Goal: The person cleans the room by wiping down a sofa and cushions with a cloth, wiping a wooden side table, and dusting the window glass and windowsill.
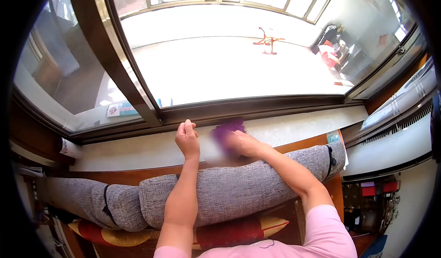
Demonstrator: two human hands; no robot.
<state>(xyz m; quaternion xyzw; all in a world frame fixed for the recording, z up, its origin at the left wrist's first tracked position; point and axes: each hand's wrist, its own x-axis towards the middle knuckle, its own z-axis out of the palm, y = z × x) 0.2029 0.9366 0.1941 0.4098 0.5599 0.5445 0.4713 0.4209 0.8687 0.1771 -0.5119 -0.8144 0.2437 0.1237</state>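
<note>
My right hand (245,144) presses a fluffy purple cleaning cloth (232,128) onto the white windowsill (285,130). Part of the cloth and my fingertips are blurred. To the left, my left hand (187,139) is curled into a loose fist over the sill, close to the dark window frame (202,114); no object shows in it. Both forearms reach across a grey rolled cushion (248,187) on the sofa back.
A sliding window pane (69,74) stands at the left. Beyond the opening are an orange metal stand (268,41) and a heap of bags (333,51). A white air conditioner (390,136) is at the right. Red and yellow pillows (229,234) lie below the cushion.
</note>
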